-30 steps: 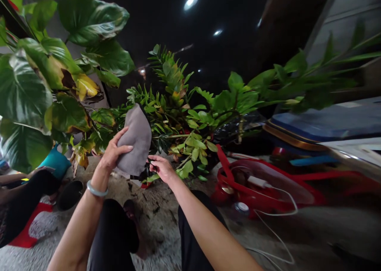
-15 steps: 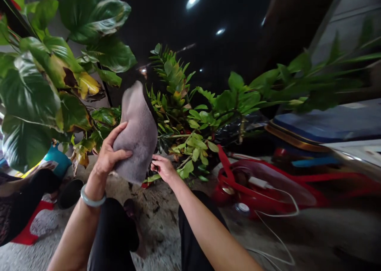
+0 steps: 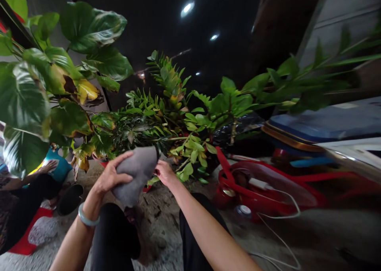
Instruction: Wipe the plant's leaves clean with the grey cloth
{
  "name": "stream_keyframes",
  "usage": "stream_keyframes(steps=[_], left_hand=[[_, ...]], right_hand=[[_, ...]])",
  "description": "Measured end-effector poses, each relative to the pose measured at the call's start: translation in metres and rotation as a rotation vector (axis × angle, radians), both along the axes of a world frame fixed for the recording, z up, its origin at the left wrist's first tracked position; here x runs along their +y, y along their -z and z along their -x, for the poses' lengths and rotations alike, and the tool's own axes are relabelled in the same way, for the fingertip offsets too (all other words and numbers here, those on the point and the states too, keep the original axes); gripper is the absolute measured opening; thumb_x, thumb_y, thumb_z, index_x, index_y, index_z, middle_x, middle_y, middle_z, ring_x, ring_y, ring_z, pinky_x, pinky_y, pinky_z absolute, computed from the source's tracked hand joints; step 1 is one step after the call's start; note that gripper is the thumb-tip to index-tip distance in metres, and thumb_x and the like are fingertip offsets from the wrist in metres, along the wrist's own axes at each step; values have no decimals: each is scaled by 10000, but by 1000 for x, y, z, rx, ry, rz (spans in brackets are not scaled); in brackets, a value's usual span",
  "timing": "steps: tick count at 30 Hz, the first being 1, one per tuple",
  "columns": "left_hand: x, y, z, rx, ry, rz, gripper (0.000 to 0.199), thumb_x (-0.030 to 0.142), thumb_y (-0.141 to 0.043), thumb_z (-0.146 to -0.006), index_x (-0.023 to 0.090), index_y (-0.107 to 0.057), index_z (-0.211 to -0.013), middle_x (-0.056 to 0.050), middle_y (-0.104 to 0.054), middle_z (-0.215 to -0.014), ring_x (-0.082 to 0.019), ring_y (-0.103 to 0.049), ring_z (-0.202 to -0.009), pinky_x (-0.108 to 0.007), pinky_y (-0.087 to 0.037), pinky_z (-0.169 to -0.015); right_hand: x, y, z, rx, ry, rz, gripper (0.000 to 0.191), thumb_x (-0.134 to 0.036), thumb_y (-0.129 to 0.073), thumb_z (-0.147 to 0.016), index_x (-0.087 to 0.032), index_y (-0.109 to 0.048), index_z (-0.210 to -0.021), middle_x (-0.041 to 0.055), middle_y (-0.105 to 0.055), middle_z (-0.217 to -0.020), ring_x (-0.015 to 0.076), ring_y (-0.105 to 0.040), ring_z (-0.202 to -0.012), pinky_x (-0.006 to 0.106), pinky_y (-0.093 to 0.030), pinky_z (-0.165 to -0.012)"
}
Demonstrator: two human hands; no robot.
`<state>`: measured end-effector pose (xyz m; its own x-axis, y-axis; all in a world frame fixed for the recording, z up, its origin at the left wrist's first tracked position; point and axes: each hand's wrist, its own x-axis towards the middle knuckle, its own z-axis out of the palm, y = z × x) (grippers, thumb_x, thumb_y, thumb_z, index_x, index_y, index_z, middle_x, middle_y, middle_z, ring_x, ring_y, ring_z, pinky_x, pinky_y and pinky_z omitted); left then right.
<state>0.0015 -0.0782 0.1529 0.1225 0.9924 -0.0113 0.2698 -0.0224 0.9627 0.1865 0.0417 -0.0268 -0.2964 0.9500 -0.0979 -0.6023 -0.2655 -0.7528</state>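
Left hand gripping fabric piece, plain grey, matte, narrower below

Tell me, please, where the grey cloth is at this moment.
In the head view, the grey cloth is left of centre, held in the left hand, with the right hand beside its right edge.

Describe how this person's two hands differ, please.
The left hand has its thumb spread across the grey piece it holds, while the right hand has its fingers curled in by the piece's edge. The left wrist wears a pale bangle; the right wrist shows none. Both hands are ungloved.
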Motion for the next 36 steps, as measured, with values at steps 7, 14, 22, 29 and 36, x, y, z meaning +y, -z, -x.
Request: stream_keyframes(steps=[7, 14, 22, 29, 36], left_hand=[[7, 39, -5, -19, -147, 79, 946, 245, -838, -569, 164, -560, -1470, -112, -718, -1237, -312, -672, -1050, -425, -536, -939], [-30, 18, 18, 32, -106, -16, 752, 229, -880, -543, 236, -728, -1280, -76, -666, -1386, -358, -616, -1227, -402, -505, -1026], [-3, 40, 18, 56, -289, -36, 852, 245, -843, -547, 166, -647, -1372, -110, -719, -1245, -344, -656, -1140, -456, -515, -1010], [-26, 4, 19, 73, -65, -22, 803, 297, -893, -568, 223, -687, -1341, -97, -643, -1415, -381, -608, -1242, -444, -476, -1065], [40, -2, -13, 2, -193, -180, 917, 310, -835, -602, 194, -552, -1466, -96, -681, -1320, -297, -670, -1092, -394, -552, -934]], right_hand=[[0, -6, 2, 22, 18, 66, 310, -167, -787, -522, -176, -778, -831, 18, -756, -663, 122, -583, -484, 254, -468, -487], [4, 2, -1, 8, -14, 34, 281, -153, -772, -553, -178, -760, -833, 36, -776, -717, 124, -612, -496, 245, -482, -483], [3, 2, 5, 49, 3, 56, 312, -135, -778, -580, -175, -763, -889, 53, -784, -767, 103, -588, -484, 242, -484, -471], [0, 3, 2, 8, -13, 25, 290, -148, -753, -569, -179, -755, -858, 48, -779, -752, 102, -571, -471, 239, -463, -476], [-2, 0, 3, -13, -9, -22, 349, -213, -771, -545, -207, -735, -892, 30, -777, -755, 119, -572, -478, 265, -468, -504]])
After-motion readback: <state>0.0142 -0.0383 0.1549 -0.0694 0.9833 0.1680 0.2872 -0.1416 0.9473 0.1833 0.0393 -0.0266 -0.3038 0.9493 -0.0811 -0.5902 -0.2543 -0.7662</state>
